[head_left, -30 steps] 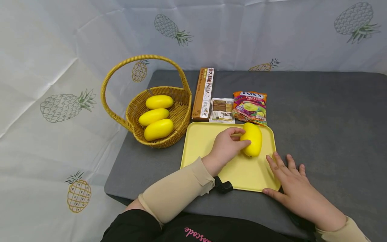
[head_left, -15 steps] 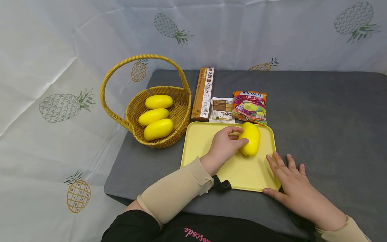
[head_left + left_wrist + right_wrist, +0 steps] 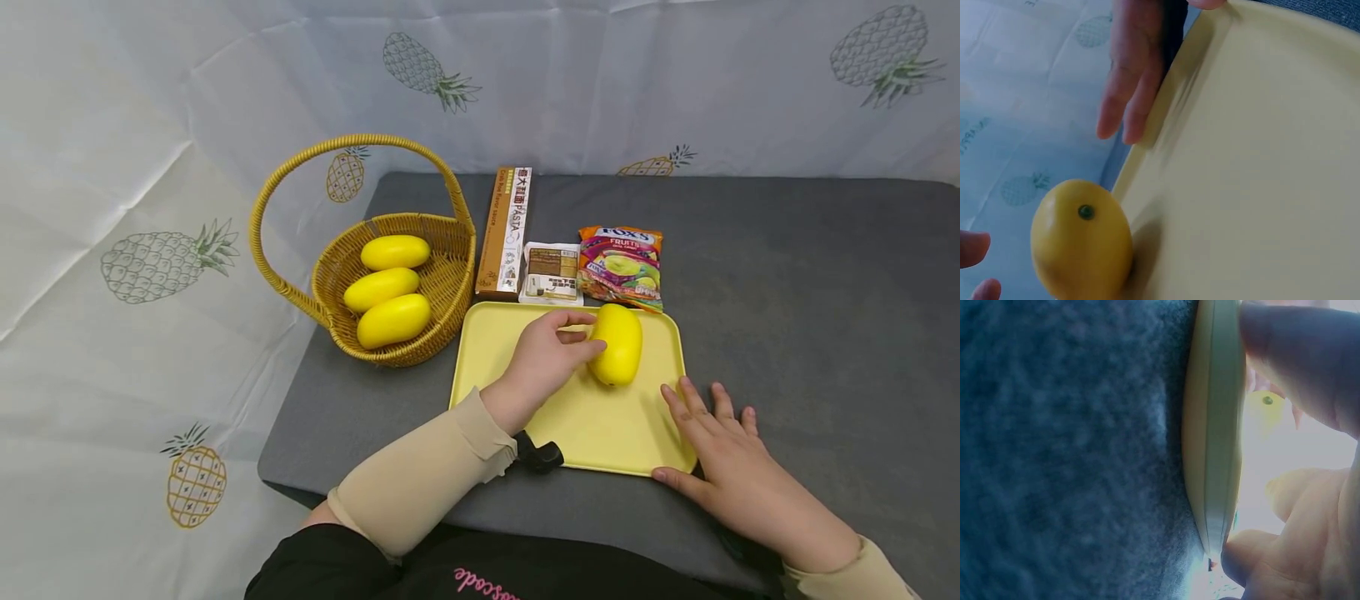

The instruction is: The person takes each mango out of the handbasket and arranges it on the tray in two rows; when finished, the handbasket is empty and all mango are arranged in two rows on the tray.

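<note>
Okay, remotely I'm seeing the yellow fruit (image 3: 619,346) lying on the tray (image 3: 483,358) toward its far right corner, long axis running far-to-near, just right of the left hand (image 3: 543,354), the nearer one. Its fingers are hanging loosely curved, wrapping nothing; contact, can't tell. Meanwhile the right hand (image 3: 731,467) is resting spread at the near right corner. Food packs (image 3: 552,275) are lining the far edge, a basket (image 3: 450,317) sitting left.

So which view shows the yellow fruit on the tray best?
Head view: the yellow fruit shows nearly whole from above. Left wrist view shows one end close up, cut off below; right wrist view, only a small, washed-out part.
</note>
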`<state>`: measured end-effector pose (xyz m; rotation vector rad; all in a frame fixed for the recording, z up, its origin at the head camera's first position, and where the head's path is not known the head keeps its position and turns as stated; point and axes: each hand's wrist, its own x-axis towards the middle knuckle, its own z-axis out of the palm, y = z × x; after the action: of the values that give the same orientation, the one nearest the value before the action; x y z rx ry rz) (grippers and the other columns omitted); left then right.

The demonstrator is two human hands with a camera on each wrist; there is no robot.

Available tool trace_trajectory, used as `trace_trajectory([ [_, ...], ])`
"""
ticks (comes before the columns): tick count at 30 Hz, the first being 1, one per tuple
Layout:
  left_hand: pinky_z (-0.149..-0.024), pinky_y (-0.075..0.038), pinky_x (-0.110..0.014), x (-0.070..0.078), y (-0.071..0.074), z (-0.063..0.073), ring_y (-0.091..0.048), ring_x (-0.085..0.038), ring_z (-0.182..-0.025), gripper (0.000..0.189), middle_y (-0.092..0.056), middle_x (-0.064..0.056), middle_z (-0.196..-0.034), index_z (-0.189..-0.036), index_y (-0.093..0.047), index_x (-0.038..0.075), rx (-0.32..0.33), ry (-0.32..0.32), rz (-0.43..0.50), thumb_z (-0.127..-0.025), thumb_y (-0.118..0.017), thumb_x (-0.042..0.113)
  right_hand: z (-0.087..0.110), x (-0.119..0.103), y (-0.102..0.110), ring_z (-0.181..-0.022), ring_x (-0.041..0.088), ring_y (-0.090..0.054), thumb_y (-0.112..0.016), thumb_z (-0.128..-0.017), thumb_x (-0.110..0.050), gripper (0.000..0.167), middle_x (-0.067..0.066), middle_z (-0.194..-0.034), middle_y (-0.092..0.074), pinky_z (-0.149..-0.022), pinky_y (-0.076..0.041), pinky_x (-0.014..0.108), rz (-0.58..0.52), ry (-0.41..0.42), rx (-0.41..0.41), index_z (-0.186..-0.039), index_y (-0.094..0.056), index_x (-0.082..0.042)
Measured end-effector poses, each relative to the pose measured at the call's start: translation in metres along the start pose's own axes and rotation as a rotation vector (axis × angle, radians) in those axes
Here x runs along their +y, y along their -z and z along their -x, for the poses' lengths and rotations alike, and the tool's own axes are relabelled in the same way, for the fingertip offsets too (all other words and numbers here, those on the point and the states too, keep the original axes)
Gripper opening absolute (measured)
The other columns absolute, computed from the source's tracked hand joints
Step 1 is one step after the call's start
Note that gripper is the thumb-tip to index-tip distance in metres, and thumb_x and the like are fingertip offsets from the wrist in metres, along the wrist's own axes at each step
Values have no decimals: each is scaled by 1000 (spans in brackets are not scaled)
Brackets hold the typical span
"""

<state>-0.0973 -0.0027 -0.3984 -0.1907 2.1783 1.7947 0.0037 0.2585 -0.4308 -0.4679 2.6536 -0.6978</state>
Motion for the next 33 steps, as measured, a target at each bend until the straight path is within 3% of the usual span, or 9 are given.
trace_trajectory([
  [6, -103, -62, -35, 8, 18, 6, -71, -17, -120, 53, -69, -6, -147, -149, -65, 12, -75, -111, 49, -99, -83, 10, 0, 2, -1, -159, 73, -2, -84, -95, -51, 113, 32, -181, -11, -120, 2, 90, 1, 6, 6, -178, -18, -11],
  [11, -106, -61, -34, 11, 39, 13, -73, -24, -121, 53, -69, -17, -147, -153, -62, 8, -182, -216, 96, -103, -78, 5, 1, 4, -3, -160, 72, -2, -84, -95, -51, 114, 30, -182, -11, -120, 3, 90, -12, 16, 7, -179, -15, -15],
  [15, -108, -61, -36, 9, 61, 23, -71, -36, -128, 55, -66, -23, -149, -157, -56, 6, -213, -273, 131, -104, -74, 1, 2, 4, -4, -160, 71, 0, -84, -95, -51, 115, 27, -183, -10, -120, 5, 90, -24, 19, 2, -179, -12, -18],
  [19, -109, -61, -38, 10, 85, 36, -68, -43, -132, 58, -63, -27, -150, -158, -52, 1, -193, -308, 158, -104, -70, -3, 1, 3, -2, -161, 71, 1, -85, -95, -49, 115, 28, -183, -8, -120, 5, 89, -31, 12, -2, -179, -13, -16],
  [27, -105, -62, -33, 14, 138, 57, -71, -24, -125, 58, -64, -23, -148, -157, -51, -4, -82, -352, 146, -101, -68, -10, 2, 6, -3, -160, 72, 0, -85, -96, -46, 114, 30, -182, -10, -124, 5, 86, -40, 33, 11, -179, -14, -13],
  [33, -103, -61, -28, 5, 173, 60, -71, -16, -120, 57, -68, -3, -138, -154, -50, -8, 4, -362, 143, -100, -64, -17, 2, 8, -6, -161, 70, 4, -85, -96, -46, 115, 28, -183, -8, -125, 7, 84, -60, 37, 8, -179, -11, -15],
])
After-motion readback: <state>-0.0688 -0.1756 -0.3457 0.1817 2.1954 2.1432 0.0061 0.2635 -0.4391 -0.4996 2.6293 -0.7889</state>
